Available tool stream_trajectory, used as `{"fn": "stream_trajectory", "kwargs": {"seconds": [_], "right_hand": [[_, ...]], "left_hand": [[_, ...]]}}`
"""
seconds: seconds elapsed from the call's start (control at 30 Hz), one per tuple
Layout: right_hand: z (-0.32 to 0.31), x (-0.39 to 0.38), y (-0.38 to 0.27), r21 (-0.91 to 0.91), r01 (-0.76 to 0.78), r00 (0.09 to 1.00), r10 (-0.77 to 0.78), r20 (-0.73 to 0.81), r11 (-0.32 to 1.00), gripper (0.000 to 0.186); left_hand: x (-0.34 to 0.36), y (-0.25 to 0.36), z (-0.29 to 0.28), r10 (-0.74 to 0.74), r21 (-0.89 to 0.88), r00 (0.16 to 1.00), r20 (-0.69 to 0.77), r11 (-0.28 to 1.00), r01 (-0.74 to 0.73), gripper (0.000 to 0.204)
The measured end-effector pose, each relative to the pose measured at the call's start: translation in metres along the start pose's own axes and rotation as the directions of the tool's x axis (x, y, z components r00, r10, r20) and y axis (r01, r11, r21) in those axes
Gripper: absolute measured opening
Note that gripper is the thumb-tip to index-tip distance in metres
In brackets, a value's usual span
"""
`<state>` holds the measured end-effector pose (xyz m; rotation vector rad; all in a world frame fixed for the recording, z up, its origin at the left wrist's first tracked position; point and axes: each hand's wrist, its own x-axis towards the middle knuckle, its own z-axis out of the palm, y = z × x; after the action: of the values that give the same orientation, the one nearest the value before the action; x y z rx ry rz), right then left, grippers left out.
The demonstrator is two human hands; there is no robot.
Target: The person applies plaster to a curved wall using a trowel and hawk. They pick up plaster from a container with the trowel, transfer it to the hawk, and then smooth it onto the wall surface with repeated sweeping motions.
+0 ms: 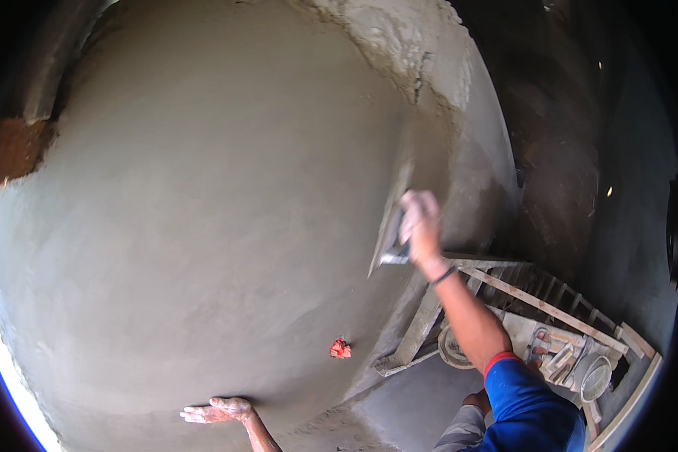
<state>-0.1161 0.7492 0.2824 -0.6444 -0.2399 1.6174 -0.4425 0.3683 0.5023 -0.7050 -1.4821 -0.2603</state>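
A wall of smooth grey wet plaster (pixel 203 203) fills most of the view. My right hand (pixel 422 226), slightly blurred, is closed around the handle of a plastering trowel (pixel 389 226). The trowel's long blade lies along the plaster near the wall's right side and looks tilted edge-on to me. Lower down, my left hand (pixel 220 410) has its fingers stretched out, close to or resting on the plaster; contact is hard to make out. It holds nothing. Between the hands and lower, a crumpled orange-red piece (pixel 340 348) sticks out of the wall.
Rough, paler plaster (pixel 407 38) borders the smooth part at the top right. A wooden frame (pixel 550 305) stands below right, with a round tub (pixel 452 348), a bucket (pixel 595 378) and several loose pieces near it. Brown brickwork (pixel 15 151) shows at the left edge.
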Motion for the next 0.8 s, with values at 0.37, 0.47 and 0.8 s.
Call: {"fn": "stream_trajectory", "kwargs": {"seconds": [0.37,0.47,0.8], "right_hand": [[0.166,0.008,-0.093,-0.333,0.665,0.741,-0.535,0.406,0.669,0.027],[0.18,-0.043,-0.081,-0.449,0.73,0.669,-0.402,0.625,0.515,0.026],[0.151,-0.075,-0.069,-0.256,0.719,0.631,-0.452,0.631,0.646,0.029]], "left_hand": [[0.004,0.003,-0.008,0.016,0.001,1.0,0.022,1.0,-0.016,0.075],[0.001,0.009,-0.008,0.0,-0.022,0.999,0.036,1.0,0.001,0.076],[0.003,-0.005,-0.007,-0.044,-0.088,0.999,0.011,0.995,0.044,0.078]]}}
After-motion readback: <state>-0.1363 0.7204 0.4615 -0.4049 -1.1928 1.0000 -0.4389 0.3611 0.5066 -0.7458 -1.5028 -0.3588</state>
